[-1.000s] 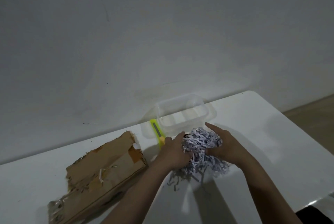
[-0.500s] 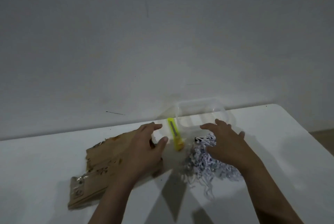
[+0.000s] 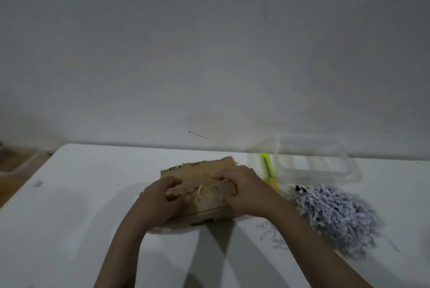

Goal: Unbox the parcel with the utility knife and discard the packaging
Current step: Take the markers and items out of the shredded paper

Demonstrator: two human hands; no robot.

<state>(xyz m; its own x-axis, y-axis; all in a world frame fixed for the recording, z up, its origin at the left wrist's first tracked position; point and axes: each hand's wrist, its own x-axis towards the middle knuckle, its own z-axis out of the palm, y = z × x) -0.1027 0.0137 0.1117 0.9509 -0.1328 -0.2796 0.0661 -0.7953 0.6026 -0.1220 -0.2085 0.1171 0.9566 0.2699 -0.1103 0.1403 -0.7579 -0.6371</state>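
My left hand (image 3: 160, 199) and right hand (image 3: 242, 191) both grip the torn cardboard box (image 3: 200, 178) on the tabletop (image 3: 81, 194), fingers curled over it, probably to gather it for discarding. Knife (image 3: 268, 169), clear tub (image 3: 311, 159), shredded paper (image 3: 335, 215) lie rightward.

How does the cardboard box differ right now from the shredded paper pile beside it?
The cardboard box is brown, flat and torn along its edges; the shredded paper is a loose pale lilac heap of thin strips. The box is gripped by the left hand and the right hand; the paper lies untouched, to their right. A few strips have strayed from the heap, while the box is in one piece. Both rest on the white table.
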